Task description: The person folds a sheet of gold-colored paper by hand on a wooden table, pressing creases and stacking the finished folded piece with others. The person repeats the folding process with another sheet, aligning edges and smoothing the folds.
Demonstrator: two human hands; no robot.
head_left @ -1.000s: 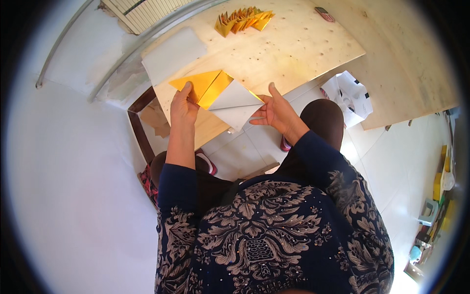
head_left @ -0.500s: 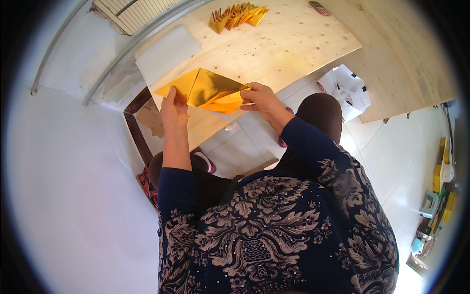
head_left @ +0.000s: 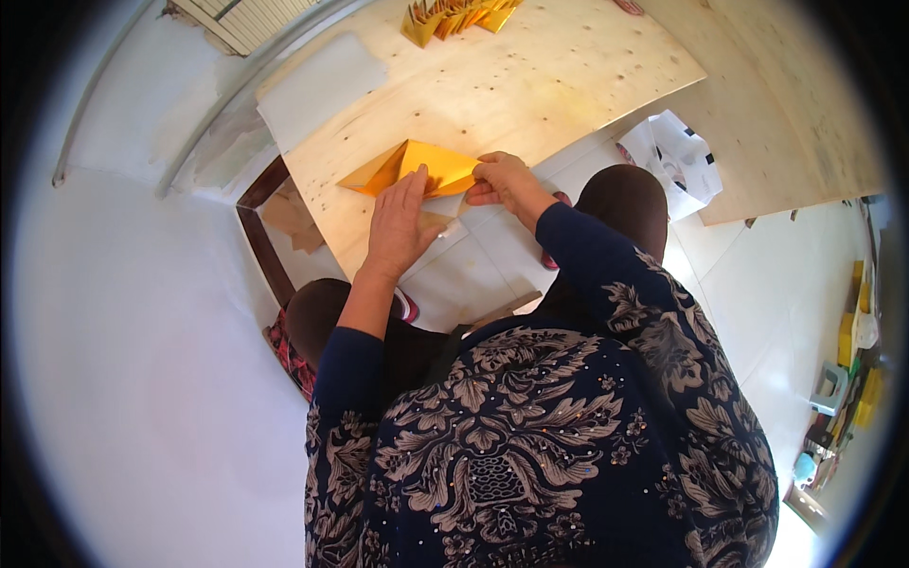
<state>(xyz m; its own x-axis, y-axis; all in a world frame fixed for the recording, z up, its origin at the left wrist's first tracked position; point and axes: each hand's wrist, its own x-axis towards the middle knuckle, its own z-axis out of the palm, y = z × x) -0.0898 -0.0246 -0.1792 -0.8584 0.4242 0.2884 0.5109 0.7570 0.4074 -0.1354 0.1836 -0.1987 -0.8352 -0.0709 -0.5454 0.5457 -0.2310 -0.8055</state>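
A folded sheet of shiny gold paper (head_left: 445, 165) is raised over the near edge of the wooden table, a peak at its upper middle and a point toward the left. My right hand (head_left: 507, 183) pinches its right corner between thumb and fingers. Against the near side of the paper lies my left hand (head_left: 400, 222), fingers stretched out and thumb apart; it touches the sheet without gripping it. My left fingers cover part of the lower fold. Several folded gold paper pieces (head_left: 459, 17) stand in a row at the table's far side.
The pale wooden table (head_left: 511, 90) has a grey patch (head_left: 327, 85) at its left. A white bag (head_left: 677, 166) stands on the tiled floor right of my knee. A wall (head_left: 142, 312) runs along the left, and a grey-blue plastic stool (head_left: 830, 388) is far right.
My left hand has released the paper's left end and moved right, its fingers now flat against the near side. The paper has folded narrower; my right hand still pinches its right corner.
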